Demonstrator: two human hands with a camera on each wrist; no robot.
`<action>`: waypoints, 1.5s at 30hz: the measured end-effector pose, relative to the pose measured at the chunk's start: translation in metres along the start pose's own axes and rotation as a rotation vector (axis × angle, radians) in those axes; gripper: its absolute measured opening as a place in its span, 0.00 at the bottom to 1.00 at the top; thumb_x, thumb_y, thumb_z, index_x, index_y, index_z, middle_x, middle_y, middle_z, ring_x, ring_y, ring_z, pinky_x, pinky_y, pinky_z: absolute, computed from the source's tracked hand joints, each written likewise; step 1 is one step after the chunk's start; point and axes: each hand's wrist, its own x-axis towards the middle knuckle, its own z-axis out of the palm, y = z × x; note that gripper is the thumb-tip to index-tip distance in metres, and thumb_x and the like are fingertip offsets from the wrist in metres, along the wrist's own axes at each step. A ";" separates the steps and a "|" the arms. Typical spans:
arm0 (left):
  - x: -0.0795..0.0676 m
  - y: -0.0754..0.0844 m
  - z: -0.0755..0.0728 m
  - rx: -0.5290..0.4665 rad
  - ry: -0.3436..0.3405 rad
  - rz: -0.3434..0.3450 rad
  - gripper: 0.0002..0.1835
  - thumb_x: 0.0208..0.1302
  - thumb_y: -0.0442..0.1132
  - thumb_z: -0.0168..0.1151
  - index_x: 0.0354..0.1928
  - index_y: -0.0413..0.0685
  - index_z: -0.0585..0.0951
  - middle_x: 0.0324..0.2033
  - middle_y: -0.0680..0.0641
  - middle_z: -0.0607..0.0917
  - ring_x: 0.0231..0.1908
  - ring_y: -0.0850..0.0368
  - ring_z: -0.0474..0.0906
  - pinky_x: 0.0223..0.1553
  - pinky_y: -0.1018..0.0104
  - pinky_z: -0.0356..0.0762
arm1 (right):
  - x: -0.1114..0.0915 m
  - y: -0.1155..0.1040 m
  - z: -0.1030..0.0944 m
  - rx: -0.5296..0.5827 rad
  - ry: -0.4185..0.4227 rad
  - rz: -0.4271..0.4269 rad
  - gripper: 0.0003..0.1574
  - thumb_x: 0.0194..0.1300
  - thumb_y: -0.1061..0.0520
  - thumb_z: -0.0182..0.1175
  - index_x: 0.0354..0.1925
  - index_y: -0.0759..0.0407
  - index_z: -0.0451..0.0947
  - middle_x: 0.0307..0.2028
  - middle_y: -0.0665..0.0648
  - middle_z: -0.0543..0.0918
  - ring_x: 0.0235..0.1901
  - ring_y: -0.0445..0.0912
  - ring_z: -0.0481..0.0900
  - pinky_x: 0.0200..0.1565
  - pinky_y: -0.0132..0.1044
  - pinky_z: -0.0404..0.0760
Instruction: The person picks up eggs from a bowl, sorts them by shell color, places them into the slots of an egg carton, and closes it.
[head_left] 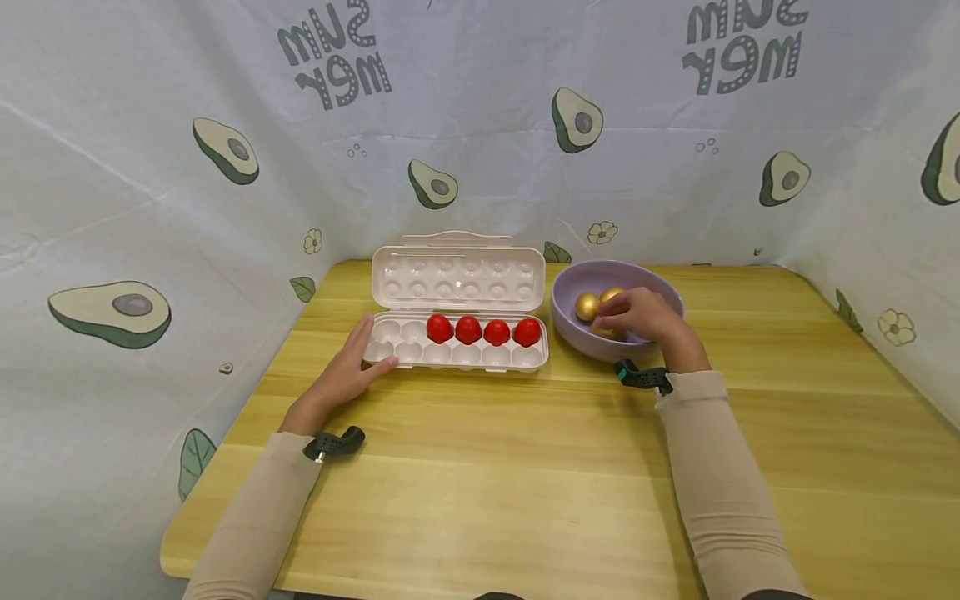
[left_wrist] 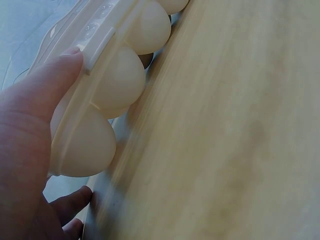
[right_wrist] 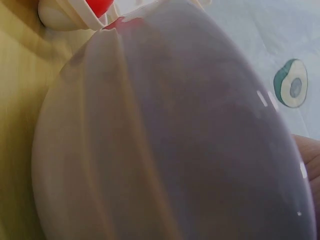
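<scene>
A white plastic egg carton (head_left: pixel 457 362) lies with its lid raised at the back. Several red eggs (head_left: pixel 468 330) sit in its back row, toward the right. My left hand (head_left: pixel 341 377) holds the carton's left end, thumb on the front rim and fingers along the side. To the right stands a purple bowl (head_left: pixel 558 321) with gold eggs (head_left: pixel 587 307) inside. My right hand (head_left: pixel 643 315) reaches over its rim, fingers bent down onto a gold egg (head_left: pixel 609 333) that they partly cover. In the right wrist view the bowl's outer wall (right_wrist: pixel 200 125) hides the fingertips.
The light wooden table (head_left: pixel 480 483) carries the carton and bowl near its back edge. A pale cloth (head_left: pixel 480 108) printed with avocados hangs close behind it. Red and white bits of the carton's right end (right_wrist: pixel 70 17) show past the bowl in the right wrist view.
</scene>
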 end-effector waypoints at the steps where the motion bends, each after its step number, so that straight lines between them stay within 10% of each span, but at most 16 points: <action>1: 0.000 0.000 0.000 0.002 0.000 -0.001 0.52 0.65 0.62 0.56 0.77 0.46 0.39 0.76 0.46 0.38 0.74 0.45 0.37 0.70 0.43 0.41 | 0.000 0.000 0.000 -0.009 -0.006 -0.001 0.22 0.60 0.49 0.68 0.45 0.64 0.84 0.40 0.59 0.86 0.39 0.50 0.78 0.41 0.38 0.75; 45: 0.000 0.001 0.000 0.019 0.007 -0.001 0.52 0.65 0.62 0.56 0.76 0.45 0.40 0.76 0.45 0.39 0.74 0.46 0.37 0.71 0.44 0.41 | 0.001 -0.001 0.002 -0.087 -0.049 -0.038 0.21 0.59 0.49 0.69 0.44 0.63 0.85 0.32 0.54 0.84 0.32 0.48 0.73 0.36 0.38 0.71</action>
